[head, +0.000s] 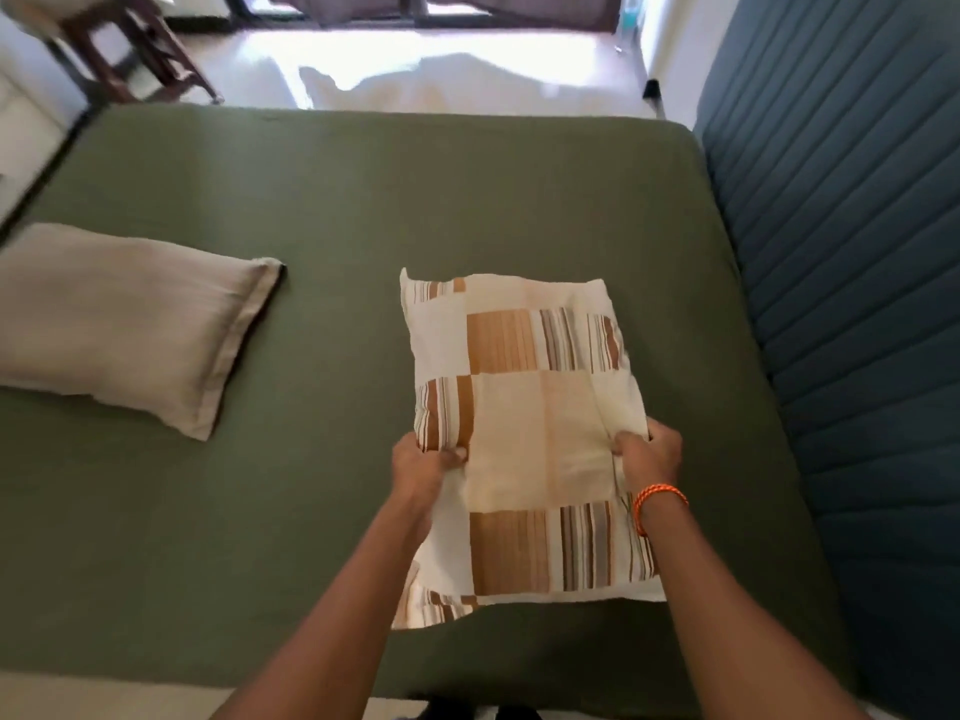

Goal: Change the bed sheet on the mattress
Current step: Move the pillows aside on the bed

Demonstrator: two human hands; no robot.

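gripping the two long edges of a cream pillow with brown and grey striped patches (524, 439), both hands work near the foot of the view. the left hand (423, 467) holds the pillow's left edge, its fingers (451, 456) curled over the top of the fabric and pinching it. the right hand (649, 457) holds the right edge the same way, fingers (626, 443) folded onto the pillow face and bunching the cloth into a small crease. an orange braided wristband (658, 500) circles the right wrist. the pillow lies lengthwise away from the person, its near end flat on the smooth olive-green bed sheet (322, 511), which is spread over the whole mattress with few wrinkles, its far corners rounded over the mattress edge.

to the left, well apart from the patterned pillow, a plain beige pillow with a flat stitched border (130, 324) rests on the same sheet, angled, and is partly cut off by the left edge of the view. along the right side of the bed stands a dark blue ribbed padded headboard panel (841, 262).

beyond the far edge of the bed, a pale crumpled cloth (457, 88) lies on the sunlit floor. a dark wooden stool (137, 46) stands at far left, and dark curtains (467, 5) hang at the window at the top.
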